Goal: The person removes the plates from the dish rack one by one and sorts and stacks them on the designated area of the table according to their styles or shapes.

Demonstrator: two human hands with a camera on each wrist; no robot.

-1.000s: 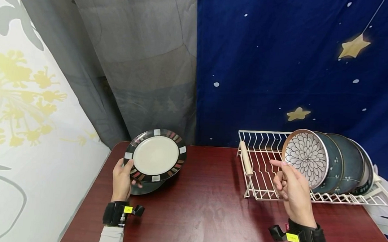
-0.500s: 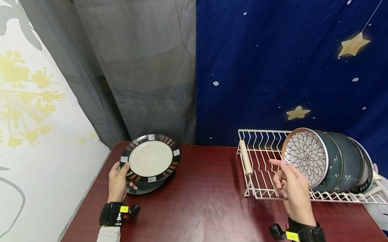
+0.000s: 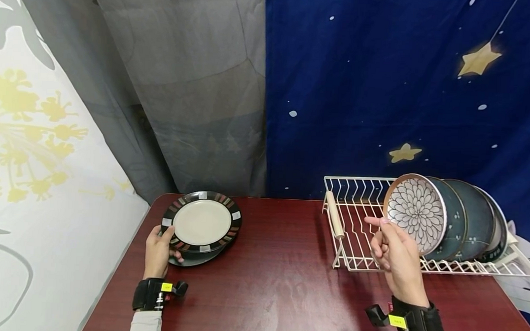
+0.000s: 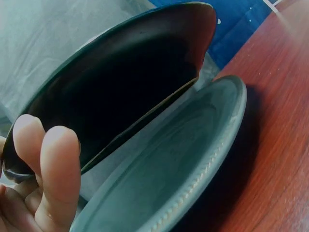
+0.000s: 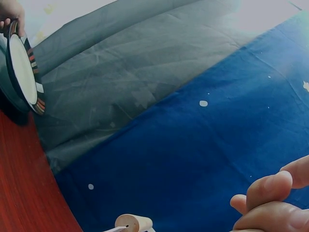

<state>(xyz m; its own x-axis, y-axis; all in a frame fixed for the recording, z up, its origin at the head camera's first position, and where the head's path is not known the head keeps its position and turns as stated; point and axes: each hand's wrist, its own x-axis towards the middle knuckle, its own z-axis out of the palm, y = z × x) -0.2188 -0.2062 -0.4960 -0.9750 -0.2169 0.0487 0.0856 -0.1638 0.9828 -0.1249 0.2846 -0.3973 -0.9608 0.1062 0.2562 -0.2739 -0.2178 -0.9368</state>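
While the rack (image 3: 335,215) side of the table (image 3: 268,294) has hardly stirred, the plate (image 3: 202,223) at the left has come down and a little nearer to me over the last second. The left hand (image 3: 158,252) has it gripped at its near left rim, thumb on top, fingers underneath. It is over the green dish (image 4: 164,164), which sits on the table and shows only as a crescent along the near side in the head view.

From the left wrist I can see the plate's dark underside slanting away from the dish, with a wedge of space between the two. Whether they touch anywhere, I cannot tell.

I read the drop as a lowering step in hand, judged unfinished, because the grip has not let go. What could go wrong, to my mind, is the fingers getting caught between the rims.

Over at the rack, nothing has changed that I can see. The right hand (image 3: 396,257) is in front of the bowl (image 3: 416,211), index finger out, the others loosely bent, holding nothing; contact with the bowl is unclear to me.
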